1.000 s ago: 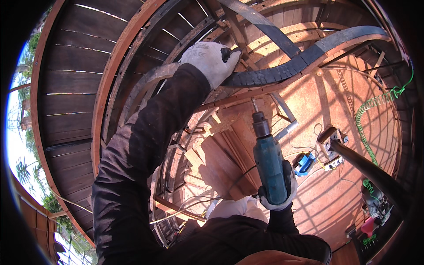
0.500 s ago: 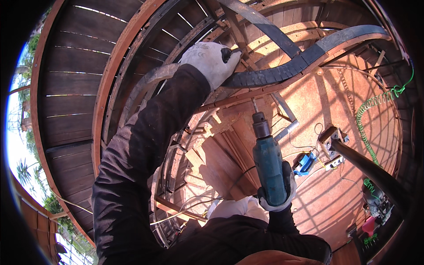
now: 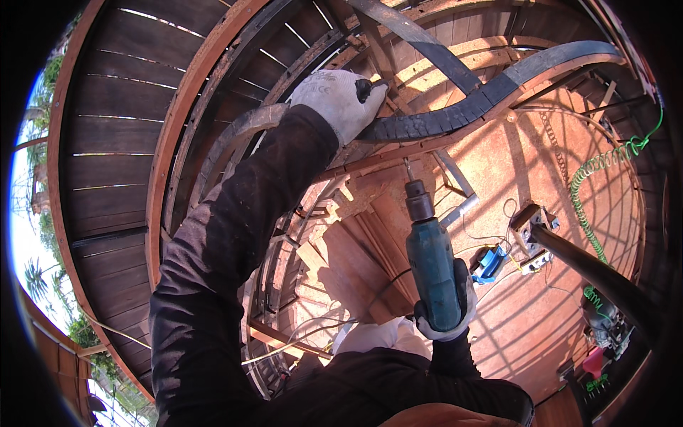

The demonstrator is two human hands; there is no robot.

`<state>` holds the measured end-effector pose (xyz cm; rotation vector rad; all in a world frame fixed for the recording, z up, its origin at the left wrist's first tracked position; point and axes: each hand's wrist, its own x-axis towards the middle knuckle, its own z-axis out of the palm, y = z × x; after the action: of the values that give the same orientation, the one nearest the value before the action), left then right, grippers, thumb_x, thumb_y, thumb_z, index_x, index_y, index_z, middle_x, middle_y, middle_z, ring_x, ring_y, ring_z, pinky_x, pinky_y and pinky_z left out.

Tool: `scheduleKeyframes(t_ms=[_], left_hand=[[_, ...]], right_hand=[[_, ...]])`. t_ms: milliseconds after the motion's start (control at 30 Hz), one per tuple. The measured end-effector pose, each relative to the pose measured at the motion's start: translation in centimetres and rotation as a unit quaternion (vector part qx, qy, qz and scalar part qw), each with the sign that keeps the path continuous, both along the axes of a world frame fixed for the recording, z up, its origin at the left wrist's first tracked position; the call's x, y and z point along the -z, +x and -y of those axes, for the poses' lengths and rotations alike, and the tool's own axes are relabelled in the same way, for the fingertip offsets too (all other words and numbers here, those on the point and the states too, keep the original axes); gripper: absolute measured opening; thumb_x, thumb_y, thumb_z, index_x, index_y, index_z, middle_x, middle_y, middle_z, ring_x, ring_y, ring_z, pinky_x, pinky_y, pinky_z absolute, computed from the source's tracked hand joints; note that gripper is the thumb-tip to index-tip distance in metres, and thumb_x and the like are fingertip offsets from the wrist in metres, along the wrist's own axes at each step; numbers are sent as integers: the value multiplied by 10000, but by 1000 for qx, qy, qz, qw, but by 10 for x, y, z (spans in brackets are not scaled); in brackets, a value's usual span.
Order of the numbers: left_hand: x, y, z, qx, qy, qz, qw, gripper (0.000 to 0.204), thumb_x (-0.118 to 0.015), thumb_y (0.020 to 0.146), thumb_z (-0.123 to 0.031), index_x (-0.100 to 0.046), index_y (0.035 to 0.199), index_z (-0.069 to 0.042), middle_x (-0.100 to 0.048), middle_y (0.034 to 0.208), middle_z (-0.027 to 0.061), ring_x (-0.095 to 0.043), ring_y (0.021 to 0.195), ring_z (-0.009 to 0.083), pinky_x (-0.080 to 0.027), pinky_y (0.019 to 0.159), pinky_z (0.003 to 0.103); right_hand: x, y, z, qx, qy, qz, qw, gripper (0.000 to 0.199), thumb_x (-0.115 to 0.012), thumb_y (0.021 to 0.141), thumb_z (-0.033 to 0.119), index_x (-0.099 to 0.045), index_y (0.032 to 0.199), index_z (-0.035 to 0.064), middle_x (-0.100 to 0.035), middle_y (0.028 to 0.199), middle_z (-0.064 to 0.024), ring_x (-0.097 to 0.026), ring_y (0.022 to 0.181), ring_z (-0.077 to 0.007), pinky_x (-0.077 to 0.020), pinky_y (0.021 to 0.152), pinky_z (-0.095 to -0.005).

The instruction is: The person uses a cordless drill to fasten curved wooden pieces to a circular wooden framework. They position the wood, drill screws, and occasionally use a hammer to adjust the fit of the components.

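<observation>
My left hand [image 3: 331, 99], in a white glove with dark fingertips, is closed on the left part of a curved wooden beam [image 3: 427, 124]. The beam has a dark, notched upper face and a reddish side edge. Some of the fingers are hidden behind the glove's back. Below the beam, my right hand [image 3: 462, 309], also gloved, is wrapped round the lower end of a teal power drill [image 3: 432, 270]. The drill points upward. Its thin bit [image 3: 408, 169] reaches close to the beam's reddish edge; whether it touches I cannot tell.
Slatted, curved wooden walls [image 3: 114, 164] rise at left. Reddish planks [image 3: 366, 256] lie below, beside cables. A dark post [image 3: 594, 270] slants across the right, near a blue object [image 3: 489, 264]. A coiled green hose [image 3: 580, 188] hangs at far right. Another dark beam [image 3: 423, 43] crosses above.
The view has shifted very slightly. The drill has moved a touch upward and left, its bit nearer the beam's edge. My left hand stays in place.
</observation>
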<state>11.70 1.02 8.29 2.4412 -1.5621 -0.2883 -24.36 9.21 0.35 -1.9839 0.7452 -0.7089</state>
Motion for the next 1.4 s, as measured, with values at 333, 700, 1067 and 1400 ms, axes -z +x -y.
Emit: scheduleKeyframes(t_ms=[333,700,1067,1400], left_hand=[[-2,0,-4,38,-17,-23,999,345,-608,865,-384,-722,834,-60,-653,743,167,-640,728,353,-504,690,429],[-27,-30,-31,168,140,150,964,857,-798,609,-535,-548,1249,-22,-428,1365,280,-404,1271,454,-362,1050,518],[-18,-24,-22,197,129,101,967,739,-751,668,-465,-571,1187,29,-513,1264,265,-487,1173,403,-419,1000,444],[-17,-21,-21,193,140,76,968,767,-766,656,-459,-564,1217,22,-522,1261,263,-489,1195,392,-406,1019,436]], right_hand=[[-4,3,-1,24,-13,32,999,921,-730,609,286,-386,1385,-71,-578,1182,-232,-610,1047,-346,-470,914,-407],[-14,0,12,2,-62,47,997,901,-750,596,288,-417,1370,-32,-568,1250,-231,-607,1072,-350,-465,935,-421],[-15,7,11,-4,-69,43,997,940,-735,605,250,-332,1442,103,-533,1299,-235,-587,1085,-412,-480,919,-487],[-15,5,17,-21,-73,38,996,954,-741,608,265,-321,1452,123,-520,1316,-236,-571,1098,-434,-465,930,-513]])
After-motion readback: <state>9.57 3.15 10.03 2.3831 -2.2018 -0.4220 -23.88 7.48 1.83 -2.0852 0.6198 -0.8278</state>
